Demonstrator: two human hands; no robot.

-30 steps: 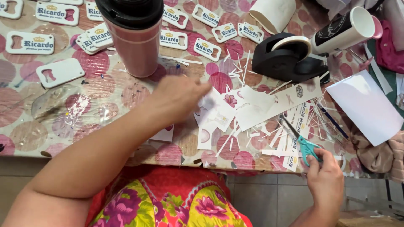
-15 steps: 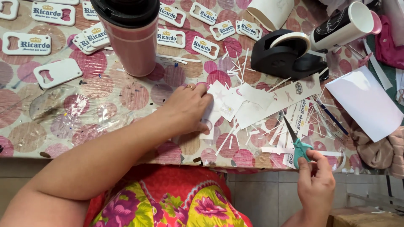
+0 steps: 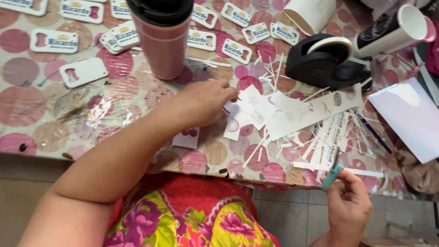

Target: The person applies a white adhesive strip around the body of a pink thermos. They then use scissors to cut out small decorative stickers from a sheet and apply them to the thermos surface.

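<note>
My left hand (image 3: 208, 103) rests palm down on the table, fingertips touching a small white paper piece (image 3: 249, 107) in a heap of cut paper scraps and strips (image 3: 311, 123); I cannot see whether it grips the piece. My right hand (image 3: 350, 206) hovers below the table's front edge, closed around the teal handles of scissors (image 3: 331, 176) whose blades point up toward the strips. A small card with a red mark (image 3: 187, 137) lies just under my left wrist.
A tall pink tumbler with a black lid (image 3: 163, 39) stands behind my left hand. A black tape dispenser (image 3: 327, 59) sits to the right, a white cup (image 3: 391, 32) beyond it. Several white printed tags (image 3: 82, 71) lie across the dotted tablecloth (image 3: 27, 114). White paper sheet (image 3: 409, 116) at right.
My left hand has slid to the right into the paper heap. My right hand with the scissors has dropped slightly and shifted left along the table edge.
</note>
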